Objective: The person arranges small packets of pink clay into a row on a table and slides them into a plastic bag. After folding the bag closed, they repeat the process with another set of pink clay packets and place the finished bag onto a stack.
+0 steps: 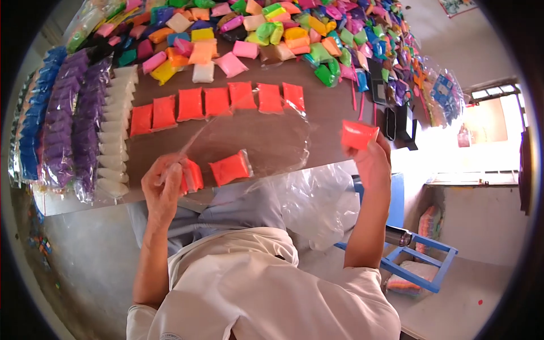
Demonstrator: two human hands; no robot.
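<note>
My right hand [371, 158] is closed on a red packet [358, 135], held up past the right part of the brown table [334, 102]. Near the table's front edge, my left hand [164, 184] has its fingers pinched on the rim of a clear plastic bag [255, 139], which spreads over the table. A red packet [192, 175] lies against the fingers of that hand, inside or under the film; which, I cannot tell. Just right of it is another red packet [229, 168]. Behind the bag, several red packets [217, 102] form a row.
Rows of white packets [115, 124], purple packets [59, 119] and blue packets [34, 119] line the left side. A heap of many-coloured packets [272, 28] covers the back. Black boxes [403, 124] stand at right. Clear plastic [320, 204] hangs below the front edge, near a blue stool [422, 266].
</note>
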